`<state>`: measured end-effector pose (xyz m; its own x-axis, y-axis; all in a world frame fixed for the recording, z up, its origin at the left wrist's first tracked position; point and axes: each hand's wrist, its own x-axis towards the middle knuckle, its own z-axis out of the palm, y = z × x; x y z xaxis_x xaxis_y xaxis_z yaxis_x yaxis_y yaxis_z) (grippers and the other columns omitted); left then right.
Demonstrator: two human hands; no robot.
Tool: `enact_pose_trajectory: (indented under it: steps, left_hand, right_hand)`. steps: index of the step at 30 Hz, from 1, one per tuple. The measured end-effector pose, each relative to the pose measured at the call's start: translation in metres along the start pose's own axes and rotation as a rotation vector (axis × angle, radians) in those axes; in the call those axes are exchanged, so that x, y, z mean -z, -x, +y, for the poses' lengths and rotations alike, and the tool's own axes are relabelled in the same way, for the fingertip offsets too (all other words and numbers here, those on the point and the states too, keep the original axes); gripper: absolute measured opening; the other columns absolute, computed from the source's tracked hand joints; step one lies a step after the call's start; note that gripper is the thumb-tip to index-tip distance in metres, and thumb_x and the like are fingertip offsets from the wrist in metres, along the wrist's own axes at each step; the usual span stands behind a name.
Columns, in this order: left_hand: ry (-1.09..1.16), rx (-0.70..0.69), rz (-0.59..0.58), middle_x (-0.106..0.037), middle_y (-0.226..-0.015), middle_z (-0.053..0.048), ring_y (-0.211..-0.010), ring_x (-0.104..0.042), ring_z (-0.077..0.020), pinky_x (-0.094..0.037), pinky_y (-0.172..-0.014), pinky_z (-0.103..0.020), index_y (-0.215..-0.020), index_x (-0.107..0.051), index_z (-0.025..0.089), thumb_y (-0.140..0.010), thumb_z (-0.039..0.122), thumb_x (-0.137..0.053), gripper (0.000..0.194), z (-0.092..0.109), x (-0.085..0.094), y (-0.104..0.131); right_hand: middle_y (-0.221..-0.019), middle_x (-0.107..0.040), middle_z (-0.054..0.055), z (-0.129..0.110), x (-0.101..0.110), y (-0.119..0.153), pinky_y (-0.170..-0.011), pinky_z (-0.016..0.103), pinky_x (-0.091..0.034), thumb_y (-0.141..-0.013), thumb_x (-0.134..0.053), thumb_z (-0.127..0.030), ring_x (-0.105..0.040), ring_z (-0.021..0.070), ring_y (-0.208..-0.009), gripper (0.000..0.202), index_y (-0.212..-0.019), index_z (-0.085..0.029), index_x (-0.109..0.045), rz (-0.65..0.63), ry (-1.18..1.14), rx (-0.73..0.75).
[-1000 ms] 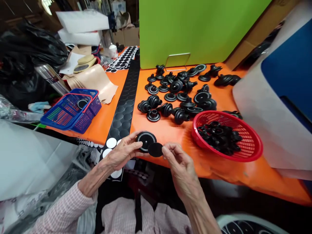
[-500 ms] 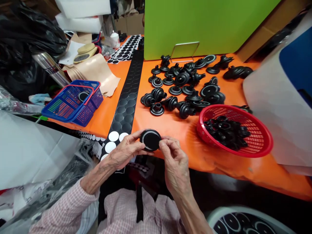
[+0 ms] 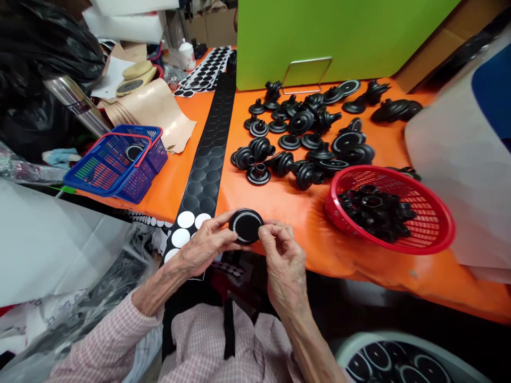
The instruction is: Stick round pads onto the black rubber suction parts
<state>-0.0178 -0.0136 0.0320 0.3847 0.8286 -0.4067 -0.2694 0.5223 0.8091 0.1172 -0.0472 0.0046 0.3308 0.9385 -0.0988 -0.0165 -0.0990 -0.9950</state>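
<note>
Disc (image 3: 246, 226), black, pale-ringed; left hand (image 3: 207, 242) half-curled, gripping it; right hand (image 3: 282, 250) pinching its edge.

Looks bright over the glossy orange table cover (image 3: 383, 268), near-black beneath. Casts soft shadow beside the red plastic basket (image 3: 433, 213), glints off the silver metal cylinder (image 3: 76, 104). Renders the round black disc (image 3: 246, 226) fairly crisp; stretches and blurs towards the edges.

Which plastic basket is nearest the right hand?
The round red plastic basket, right of that hand, heaped with small black parts; the rectangular blue plastic basket sits farther left.
</note>
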Motion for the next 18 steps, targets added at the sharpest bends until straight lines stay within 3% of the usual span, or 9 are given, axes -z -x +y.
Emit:
enact_pose_trajectory:
  steps: [10, 18]
  left_hand:
    - [-0.017, -0.020, -0.001, -0.067, -0.116, -0.006, -0.101, -0.065, -0.0234, -0.056, -0.086, -0.039, -0.115, -0.068, 0.021, -0.077, 0.019, -0.067, 0.039, -0.007, 0.007, -0.002]
    - [-0.023, -0.058, 0.078, -0.067, -0.113, -0.008, -0.097, -0.066, -0.0232, -0.057, -0.084, -0.038, -0.112, -0.068, 0.018, -0.076, 0.029, -0.072, 0.038, -0.012, 0.009, -0.004]
  right_hand:
    - [-0.091, -0.053, 0.004, 0.009, -0.008, 0.001, -0.067, 0.030, -0.051, -0.086, -0.053, -0.036, -0.057, 0.0172, -0.083, 0.019, -0.075, -0.021, -0.055, 0.078, 0.135, 0.112]
    - [-0.087, -0.054, 0.005, 0.015, -0.016, 0.002, -0.071, 0.033, -0.050, -0.092, -0.045, -0.021, -0.056, 0.0185, -0.084, 0.012, -0.080, -0.023, -0.049, 0.122, 0.434, 0.440]
